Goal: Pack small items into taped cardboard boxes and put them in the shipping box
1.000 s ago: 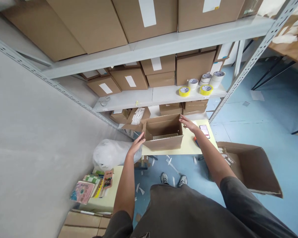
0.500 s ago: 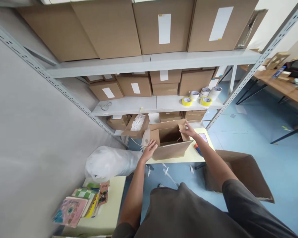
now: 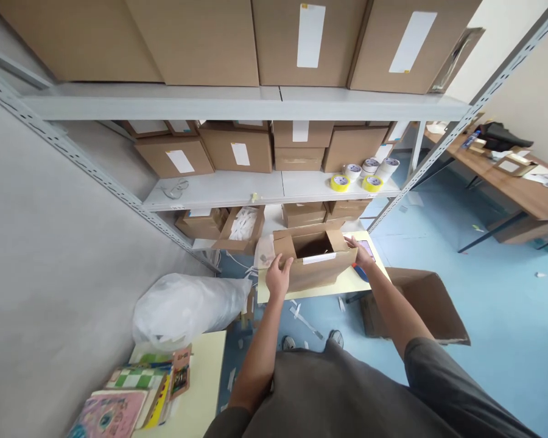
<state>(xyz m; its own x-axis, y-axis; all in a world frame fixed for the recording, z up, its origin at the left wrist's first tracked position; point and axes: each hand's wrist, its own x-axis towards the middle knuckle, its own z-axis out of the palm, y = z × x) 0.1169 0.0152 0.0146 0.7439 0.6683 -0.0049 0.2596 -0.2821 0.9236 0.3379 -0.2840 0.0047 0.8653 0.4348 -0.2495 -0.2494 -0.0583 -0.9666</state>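
Observation:
An open-topped cardboard box (image 3: 322,275) rests on a pale yellow table (image 3: 383,272), its two end flaps folded across the ends of the opening. A white label strip (image 3: 319,258) runs along the upper front edge. My left hand (image 3: 278,278) grips the front left corner, thumb and fingers at the rim. At the right end, my right hand (image 3: 361,252) holds the side, its fingertips partly hidden. Close to that hand lie a phone (image 3: 368,248) and a blue and orange object (image 3: 360,272). The inside of the box is mostly dark.
Metal shelving (image 3: 256,108) with closed boxes stands ahead, and tape rolls (image 3: 340,182) sit on its middle shelf. A large empty carton (image 3: 415,304) is on the floor at right. Left are a plastic-wrapped bundle (image 3: 187,307) and a table with books (image 3: 114,407).
The box's front has turned more into view, showing the white label. My right hand has shifted from the back right flap down to the right side. The view has moved slightly.

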